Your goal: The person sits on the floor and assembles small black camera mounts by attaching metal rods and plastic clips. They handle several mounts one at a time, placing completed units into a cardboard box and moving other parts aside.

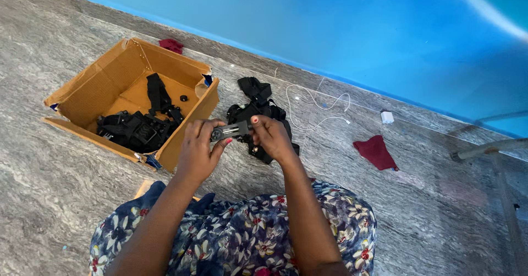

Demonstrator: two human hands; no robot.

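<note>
Head view: both hands [201,149] [272,137] pinch black clamp [231,131] beside box edge [190,138].

Brown cardboard box [118,81]; maroon cloth [377,151]; blue wall [330,28]; grey marbled floor [49,193]; navy floral dress [247,237].

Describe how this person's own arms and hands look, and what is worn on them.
Both arms are bare, no sleeves, watch or bracelets showing. The left hand and right hand wear no gloves or visible rings. The fingers have red-painted nails. A floral blue garment covers the lap below.
</note>
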